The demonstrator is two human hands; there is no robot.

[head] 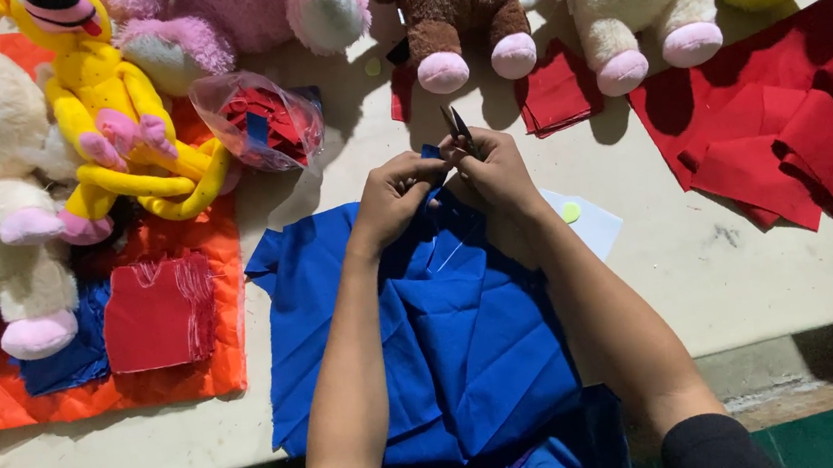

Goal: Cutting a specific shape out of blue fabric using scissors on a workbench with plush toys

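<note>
Left hand [395, 198] pinched shut on the top edge of the blue cloth [445, 332], keeping it taut and raised. Right hand [494, 169] closed around small dark snips [457, 128], blades up, tips just above that edge; probably trimming a thread, too small to tell. Cloth spreads down the desk [700, 259] toward the person. Plush toys [457, 10] line the far side, red cloth pieces [788, 121] right.

Bare table [700, 259] lies open at four o'clock; plush toys [447, 10] block twelve, red felt pieces [809, 129] crowd two.
</note>
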